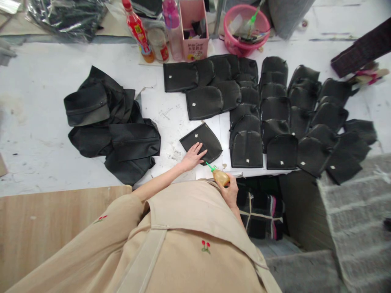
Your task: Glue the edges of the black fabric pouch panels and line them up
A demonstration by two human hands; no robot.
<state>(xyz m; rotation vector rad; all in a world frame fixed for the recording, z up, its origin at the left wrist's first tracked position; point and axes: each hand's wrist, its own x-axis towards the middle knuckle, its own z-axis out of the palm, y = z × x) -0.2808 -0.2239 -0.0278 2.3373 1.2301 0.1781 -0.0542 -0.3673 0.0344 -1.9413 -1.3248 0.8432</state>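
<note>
A black fabric piece [210,140] with one rounded end and a small white tag lies on the white table in front of me. My left hand [194,157] rests flat on it, fingers spread. In my right hand [229,190] is a glue bottle [221,178] holding amber liquid, my fingers wrapped round it. Its green nozzle points at the piece's near edge; whether it touches cannot be made out. To the right, rows of similar black pieces [247,149] overlap one another. On the left sits a loose heap of black fabric pieces [131,140].
Along the back stand a red-capped bottle [138,30], a glass jar [159,44], a pink box [195,47] and a pink basin [241,48]. A tied dark bundle [259,209] lies below the table edge. Grey fabric [360,211] is stacked at right. Another person's dark sleeve [363,47] enters there.
</note>
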